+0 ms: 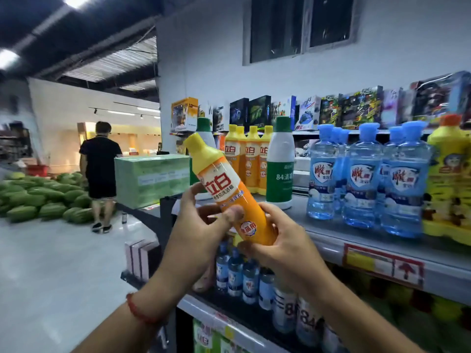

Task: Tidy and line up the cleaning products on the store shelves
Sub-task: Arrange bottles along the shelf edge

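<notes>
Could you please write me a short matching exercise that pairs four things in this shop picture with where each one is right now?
Things:
1. orange bottle
2. white bottle with green cap
3. blue bottles
4. watermelons

Places:
A. heaped on the floor, far left
B. tilted, held in both hands
C. upright on the shelf, right of the orange row
D. clustered on the shelf, right side

Pairs: 1-B, 2-C, 3-D, 4-A

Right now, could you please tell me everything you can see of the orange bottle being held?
The orange bottle looks like glossy plastic, with a yellow cap and shoulder and a white-banded label in red characters. It is closed and tilted, cap up-left, in front of the shelf. The left hand grips its middle; the right hand holds its base.
</notes>
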The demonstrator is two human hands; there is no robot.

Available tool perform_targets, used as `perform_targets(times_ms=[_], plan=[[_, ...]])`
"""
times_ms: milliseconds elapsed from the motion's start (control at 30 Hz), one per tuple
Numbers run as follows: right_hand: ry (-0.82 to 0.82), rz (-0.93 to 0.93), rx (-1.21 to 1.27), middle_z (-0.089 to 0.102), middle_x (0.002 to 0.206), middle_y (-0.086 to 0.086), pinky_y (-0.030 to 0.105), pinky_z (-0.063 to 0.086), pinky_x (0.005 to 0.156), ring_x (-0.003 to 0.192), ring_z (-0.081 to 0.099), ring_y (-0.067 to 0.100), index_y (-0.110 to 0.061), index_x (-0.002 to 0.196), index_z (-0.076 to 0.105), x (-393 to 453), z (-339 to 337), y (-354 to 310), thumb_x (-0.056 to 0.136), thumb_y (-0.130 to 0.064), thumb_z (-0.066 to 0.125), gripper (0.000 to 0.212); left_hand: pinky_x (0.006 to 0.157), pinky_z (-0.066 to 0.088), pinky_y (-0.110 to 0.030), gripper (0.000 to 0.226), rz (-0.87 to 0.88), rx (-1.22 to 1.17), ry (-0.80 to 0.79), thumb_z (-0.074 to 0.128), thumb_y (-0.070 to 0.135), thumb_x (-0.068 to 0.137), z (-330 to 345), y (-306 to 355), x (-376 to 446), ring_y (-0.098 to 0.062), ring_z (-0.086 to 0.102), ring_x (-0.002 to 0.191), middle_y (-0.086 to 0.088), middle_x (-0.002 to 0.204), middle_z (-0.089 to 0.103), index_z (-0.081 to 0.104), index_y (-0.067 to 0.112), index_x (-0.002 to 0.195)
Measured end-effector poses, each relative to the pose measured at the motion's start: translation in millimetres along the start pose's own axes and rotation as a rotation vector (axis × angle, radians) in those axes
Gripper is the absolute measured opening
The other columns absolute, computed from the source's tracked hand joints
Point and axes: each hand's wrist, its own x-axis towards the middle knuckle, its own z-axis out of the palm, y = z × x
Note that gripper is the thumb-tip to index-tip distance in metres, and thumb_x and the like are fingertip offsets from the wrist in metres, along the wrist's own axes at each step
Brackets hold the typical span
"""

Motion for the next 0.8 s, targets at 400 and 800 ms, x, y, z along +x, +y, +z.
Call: perform_targets(times_ms=[400,800], plan=[[0.211,0.194,-0.576,0.067,0.101,-0.004,0.04,0.057,0.079,0.091,0.066,0.024,-0.024,0.109,0.046,170.1,30.0,43.5,0.077,-0.053,0.079,0.054,0.083,0.059,-0.04,0.092,0.39,0.414,-0.109,0.08,0.031,0.084,14.9,-54.6,170.8,-0.006,0.069,0.092,0.013,0.109,0.069,0.02,0.045,0.152],[0.31,0.548,-0.45,0.067,0.113,0.014,0.028,0.044,0.074,0.107,0.065,0.03,-0.006,0.115,0.065,278.9,42.5,107.3,0.088,-0.022,0.069,0.032,0.099,0.051,-0.046,0.099,0.445,0.681,-0.198,0.069,0.027,0.092,56.6,-115.1,273.9,-0.027,0.056,0.119,-0.006,0.137,0.047,-0.003,0.032,0.16]])
